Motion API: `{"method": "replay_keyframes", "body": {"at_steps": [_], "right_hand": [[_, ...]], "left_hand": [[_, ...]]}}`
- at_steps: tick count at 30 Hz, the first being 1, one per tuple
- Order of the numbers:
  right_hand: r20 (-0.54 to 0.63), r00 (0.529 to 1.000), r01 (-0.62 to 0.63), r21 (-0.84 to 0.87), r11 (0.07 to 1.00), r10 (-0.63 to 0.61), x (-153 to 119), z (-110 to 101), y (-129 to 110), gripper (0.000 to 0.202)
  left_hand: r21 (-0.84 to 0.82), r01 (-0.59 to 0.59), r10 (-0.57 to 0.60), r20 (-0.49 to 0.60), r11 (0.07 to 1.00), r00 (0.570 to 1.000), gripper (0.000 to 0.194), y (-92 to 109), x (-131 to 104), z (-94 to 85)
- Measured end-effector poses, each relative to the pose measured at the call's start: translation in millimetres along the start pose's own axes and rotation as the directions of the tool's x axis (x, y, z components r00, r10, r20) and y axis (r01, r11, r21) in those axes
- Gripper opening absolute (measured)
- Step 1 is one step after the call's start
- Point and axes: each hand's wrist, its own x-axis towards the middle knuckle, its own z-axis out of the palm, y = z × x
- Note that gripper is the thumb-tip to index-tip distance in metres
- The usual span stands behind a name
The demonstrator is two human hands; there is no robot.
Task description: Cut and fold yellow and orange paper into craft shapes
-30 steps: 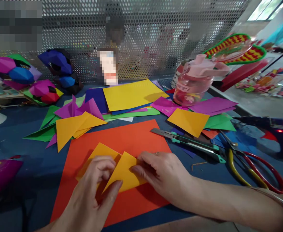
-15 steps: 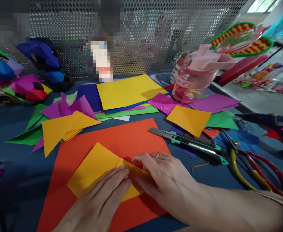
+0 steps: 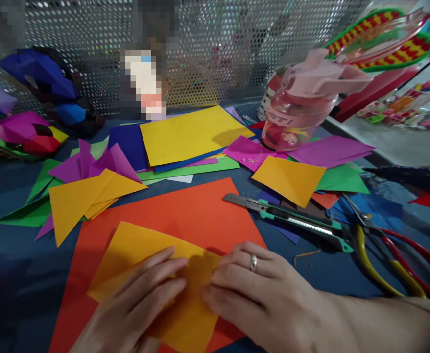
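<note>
A sheet of orange-yellow paper (image 3: 200, 274) lies aslant over a larger red-orange sheet (image 3: 185, 206). Across its left half rests my left hand (image 3: 137, 299), fingers stretched out on the paper and the thumb mostly hidden. My right hand (image 3: 251, 289), with a ring on one finger, pinches the paper's right edge between curled fingers and thumb. Just beyond that hand, a utility knife (image 3: 292, 218) with its blade out overlaps the red-orange sheet's corner. Scissors (image 3: 365, 220) with red and yellow handles lie open farther right.
Folded orange-yellow pieces (image 3: 79, 198) lie at left, near purple and green ones. A stack topped by a yellow sheet (image 3: 193, 135) sits at the back. A pink bottle (image 3: 296, 113) stands at back right, a glue gun (image 3: 417, 176) at the right edge. Perforated metal (image 3: 218, 54) closes the far side.
The orange-yellow paper has opened out from its folded shape and turned. My right hand has moved nearer and now pinches its right edge. The view has shifted slightly.
</note>
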Motion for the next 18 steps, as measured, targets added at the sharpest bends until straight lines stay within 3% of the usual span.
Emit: {"method": "replay_keyframes", "body": {"at_steps": [2,6,10,14,18], "right_hand": [[0.051,0.997,-0.050,-0.034,0.998,0.052,-1.4,3.5,2.8,0.026],[0.115,0.984,-0.128,-0.060,0.990,0.135,-3.8,13.3,9.3,0.013],[0.023,0.984,-0.178,0.016,0.984,0.178,0.1,11.8,11.6,0.037],[0.005,0.976,-0.218,0.137,0.966,0.219,4.4,6.1,9.8,0.046],[-0.023,0.948,-0.309,0.184,0.933,0.318,2.3,8.7,7.4,0.038]], "left_hand": [[-0.015,-0.063,0.063,0.012,0.998,0.998,0.046,-1.8,-1.1,0.1],[-0.027,-0.073,0.072,-0.037,0.997,0.997,0.039,-0.2,-2.7,2.3],[-0.062,0.081,-0.088,-0.120,0.995,0.989,0.031,5.4,-2.5,2.2],[-0.081,0.219,-0.225,-0.073,0.972,0.972,0.024,8.6,-2.4,-0.5],[-0.096,0.199,-0.205,-0.054,0.975,0.977,0.027,2.2,-5.6,-0.5]]}}
